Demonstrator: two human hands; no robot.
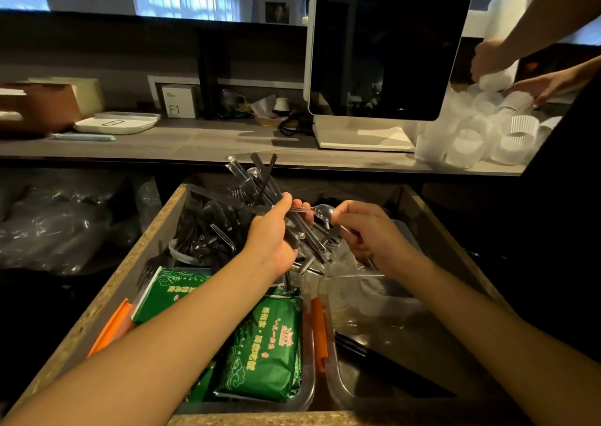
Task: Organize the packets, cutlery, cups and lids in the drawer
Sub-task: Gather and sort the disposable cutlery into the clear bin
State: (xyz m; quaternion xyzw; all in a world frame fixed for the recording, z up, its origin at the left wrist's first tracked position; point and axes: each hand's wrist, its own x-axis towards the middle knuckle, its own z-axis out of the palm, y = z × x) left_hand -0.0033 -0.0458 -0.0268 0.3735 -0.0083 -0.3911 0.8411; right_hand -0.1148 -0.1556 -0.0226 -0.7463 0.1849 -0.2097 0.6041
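Head view: left hand point(271, 230) is gripping a bundle of black wrapped cutlery point(260, 178) w/ fingers curled round it, above the open drawer point(156, 227); right hand point(361, 227) is pinching a clear spoon point(322, 212) just beside it. Risk: bundle is fanning out, so loose pieces could be slipping back into the far-left pile. Green packets point(270, 347) are lying near, in a clear tray point(310, 390). Cups point(471, 139) are crowding the counter far right, where another person's hands point(487, 58) are working.
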